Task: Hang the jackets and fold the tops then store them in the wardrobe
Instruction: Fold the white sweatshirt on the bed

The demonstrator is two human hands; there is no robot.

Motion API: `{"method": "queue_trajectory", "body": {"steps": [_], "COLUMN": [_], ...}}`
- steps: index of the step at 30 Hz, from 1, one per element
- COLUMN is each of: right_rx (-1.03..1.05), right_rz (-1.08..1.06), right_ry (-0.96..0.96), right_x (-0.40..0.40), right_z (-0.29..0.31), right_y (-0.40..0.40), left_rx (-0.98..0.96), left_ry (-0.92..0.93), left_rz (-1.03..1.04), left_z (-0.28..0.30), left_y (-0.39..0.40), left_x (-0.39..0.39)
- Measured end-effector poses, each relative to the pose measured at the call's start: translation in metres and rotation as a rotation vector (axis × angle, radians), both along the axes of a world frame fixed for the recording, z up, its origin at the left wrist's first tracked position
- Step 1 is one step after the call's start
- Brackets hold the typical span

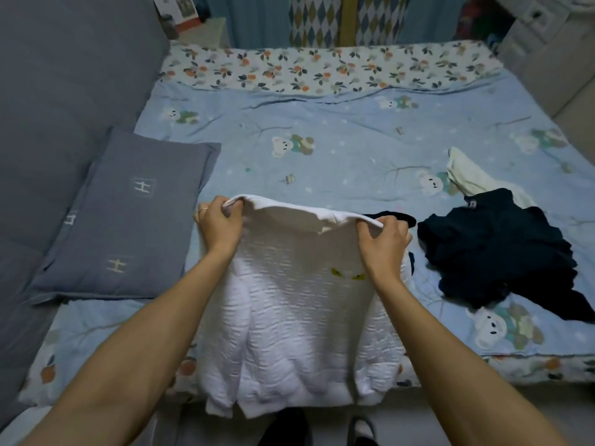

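White top (289,317): spread at the bed's (354,149) near edge, hem hanging over it.
Left hand (220,225): grip pinching the top's far-left edge.
Right hand (386,241): grip pinching the far-right edge.
Dark garment (495,249): heaped near the right edge.

The textured knit top (289,317) I hold is white, with a small yellow-green mark on its front. The crumpled garment (495,252) is dark navy, and the cloth (473,175) behind it is cream. My bed's quilt (338,146) is pale blue, printed with white bears in green. The sheet (322,69) at its far edge is white with orange and dark-leaf flowers. The pillow (128,220) is slate grey-blue with small white marks.
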State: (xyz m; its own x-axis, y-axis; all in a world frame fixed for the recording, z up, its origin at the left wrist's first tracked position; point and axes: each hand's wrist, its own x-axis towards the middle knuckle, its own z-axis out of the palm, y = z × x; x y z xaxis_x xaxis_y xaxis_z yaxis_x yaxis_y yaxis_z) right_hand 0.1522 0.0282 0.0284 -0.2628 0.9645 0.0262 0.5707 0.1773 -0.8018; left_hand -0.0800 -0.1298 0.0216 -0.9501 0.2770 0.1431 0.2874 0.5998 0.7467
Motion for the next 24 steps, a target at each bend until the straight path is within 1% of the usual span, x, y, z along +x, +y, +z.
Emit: {"method": "queue_trajectory", "body": {"steps": [5,8,10,11,13,15,19,22,24], "right_rx": [0.014,-0.004,-0.082,-0.134,-0.261,-0.353,-0.501,-0.535,-0.535], "right_rz": [0.051,0.176,0.346,0.42,0.486,0.504,0.41,0.334,0.333], "right_ry": [-0.054,-0.144,-0.251,-0.307,-0.396,-0.45,-0.417,-0.434,-0.44], "right_x": [-0.059,-0.089,-0.112,-0.116,-0.122,-0.117,-0.084,-0.04,-0.019], "right_z": [-0.026,-0.051,-0.084,-0.093,-0.122,-0.141,-0.178,-0.203,-0.216], "right_y": [0.051,0.092,0.122,0.13,0.142,0.139,0.138,0.131,0.12], "left_rx": [-0.082,-0.143,-0.226,-0.272,-0.343,-0.409,-0.517,-0.574,-0.575], "left_ry": [-0.076,-0.155,-0.27,-0.339,-0.476,-0.496,-0.521,-0.558,-0.571], "left_rz": [-0.022,-0.066,-0.196,-0.289,-0.374,-0.411,-0.528,-0.607,-0.669], "left_z": [-0.043,-0.069,-0.1,-0.106,-0.128,-0.147,-0.191,-0.216,-0.222], "left_y": [0.048,0.07,0.083,0.083,0.087,0.086,0.101,0.123,0.141], "left_x": [-0.061,-0.093,-0.114,-0.115,-0.113,-0.104,-0.075,-0.043,-0.024]}}
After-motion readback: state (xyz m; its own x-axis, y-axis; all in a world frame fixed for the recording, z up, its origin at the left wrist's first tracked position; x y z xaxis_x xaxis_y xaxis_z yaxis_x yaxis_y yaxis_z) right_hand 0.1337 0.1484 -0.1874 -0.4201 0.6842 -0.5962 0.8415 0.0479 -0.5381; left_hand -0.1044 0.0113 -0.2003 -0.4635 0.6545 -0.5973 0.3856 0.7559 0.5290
